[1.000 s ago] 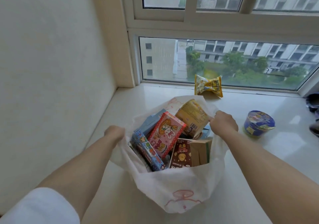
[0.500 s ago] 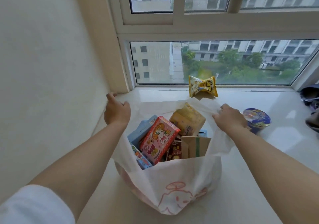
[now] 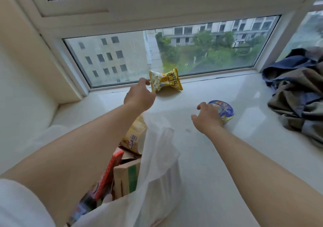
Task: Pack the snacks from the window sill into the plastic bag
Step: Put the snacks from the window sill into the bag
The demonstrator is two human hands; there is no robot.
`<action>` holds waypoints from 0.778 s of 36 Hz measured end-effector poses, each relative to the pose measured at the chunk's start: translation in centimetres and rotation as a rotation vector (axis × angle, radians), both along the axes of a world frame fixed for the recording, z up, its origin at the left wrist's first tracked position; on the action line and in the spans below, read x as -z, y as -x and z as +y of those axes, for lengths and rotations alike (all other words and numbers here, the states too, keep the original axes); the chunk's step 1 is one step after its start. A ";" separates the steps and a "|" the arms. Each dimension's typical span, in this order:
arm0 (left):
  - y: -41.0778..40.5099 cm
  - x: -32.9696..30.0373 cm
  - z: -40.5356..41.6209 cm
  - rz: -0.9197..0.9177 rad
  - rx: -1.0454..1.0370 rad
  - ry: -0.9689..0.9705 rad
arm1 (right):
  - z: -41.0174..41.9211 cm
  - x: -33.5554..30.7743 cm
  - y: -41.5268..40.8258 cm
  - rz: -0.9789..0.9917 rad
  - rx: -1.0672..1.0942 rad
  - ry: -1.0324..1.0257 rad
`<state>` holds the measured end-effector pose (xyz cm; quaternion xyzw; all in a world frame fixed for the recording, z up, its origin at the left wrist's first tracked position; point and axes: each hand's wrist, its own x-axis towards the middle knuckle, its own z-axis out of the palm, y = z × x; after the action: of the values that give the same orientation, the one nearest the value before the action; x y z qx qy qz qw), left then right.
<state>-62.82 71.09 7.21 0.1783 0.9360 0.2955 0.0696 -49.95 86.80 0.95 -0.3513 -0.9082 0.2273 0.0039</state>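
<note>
A white plastic bag (image 3: 157, 183) stands open on the window sill (image 3: 218, 165), holding a red box (image 3: 108, 172), a brown and green carton (image 3: 127, 176) and a yellow pack (image 3: 135, 136). A yellow snack packet (image 3: 167, 80) leans against the window pane. My left hand (image 3: 139, 95) reaches out to it, fingertips at the packet's left edge, not closed round it. To the right a blue-lidded cup (image 3: 224, 110) sits on the sill. My right hand (image 3: 207, 117) hovers with spread fingers at the cup's left side and covers part of it.
A heap of dark blue and brown clothes (image 3: 297, 90) lies on the sill at the far right. The wall (image 3: 26, 87) closes off the left side. The window frame (image 3: 157, 17) runs along the back of the sill.
Both hands have let go of the bag's rim. The left hand moved forward to the yellow packet and the right hand to the blue cup. The view shifted forward and right.
</note>
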 end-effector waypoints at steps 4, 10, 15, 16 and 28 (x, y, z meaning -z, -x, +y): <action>1.7 2.1 6.3 -0.046 0.017 0.088 | 6.1 2.0 0.8 -0.095 0.033 -0.013; 4.2 6.1 14.4 -0.017 0.073 0.256 | 13.0 5.3 3.3 -0.177 0.030 -0.097; 6.3 9.3 18.8 0.016 0.111 0.336 | 17.1 9.4 5.0 -0.242 0.083 -0.065; 6.7 9.8 19.4 0.020 0.118 0.348 | 17.7 10.1 5.3 -0.251 0.101 -0.043; 14.5 15.8 23.3 -0.017 0.117 0.402 | 20.2 17.2 9.8 -0.280 0.121 -0.072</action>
<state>-77.36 94.42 -8.55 0.2124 0.9635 0.0996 0.1287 -59.72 107.04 -16.21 -0.4334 -0.8846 0.1428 -0.0963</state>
